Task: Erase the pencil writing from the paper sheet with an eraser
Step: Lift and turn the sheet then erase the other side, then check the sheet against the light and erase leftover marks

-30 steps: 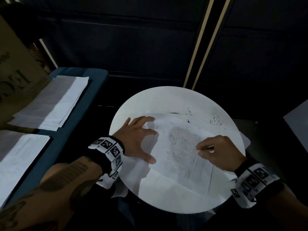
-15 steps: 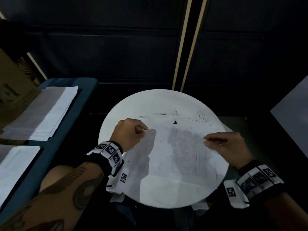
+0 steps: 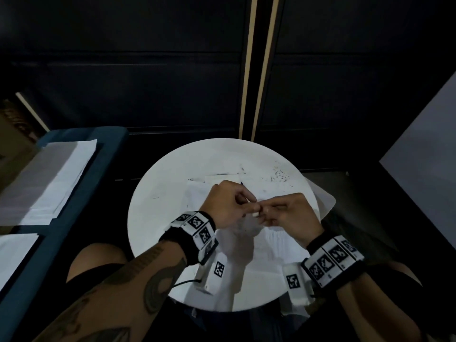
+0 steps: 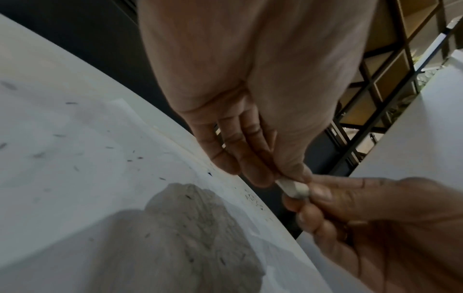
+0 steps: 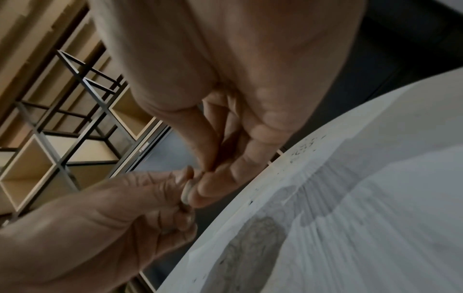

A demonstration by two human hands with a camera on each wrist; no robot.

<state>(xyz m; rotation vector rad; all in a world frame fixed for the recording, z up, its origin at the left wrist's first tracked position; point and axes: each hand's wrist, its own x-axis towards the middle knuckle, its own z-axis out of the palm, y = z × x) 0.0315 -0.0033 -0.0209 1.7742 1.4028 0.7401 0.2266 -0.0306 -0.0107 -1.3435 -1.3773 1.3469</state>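
A white paper sheet (image 3: 269,245) lies on the round white table (image 3: 158,218), with a grey patch of pencil shading (image 4: 195,228) in its middle. Both hands hover just above it and meet fingertip to fingertip. A small white eraser (image 3: 256,214) sits between them. In the left wrist view, my left hand (image 4: 280,178) pinches one end of the eraser (image 4: 293,188) with thumb and fingers. My right hand (image 3: 267,213) pinches its other end. In the right wrist view, the eraser (image 5: 186,193) is mostly hidden by the fingers of my right hand (image 5: 208,178).
Eraser crumbs (image 3: 280,175) are scattered at the table's far right. A blue surface on the left carries stacks of paper (image 3: 49,178), beside a cardboard box (image 3: 9,149). A grey panel (image 3: 424,174) stands at the right. Open shelving (image 4: 391,99) is behind.
My left hand lifted off the sheet it was pressing and my right hand left the sheet's right side. Both came together above the paper, now pinching the eraser.
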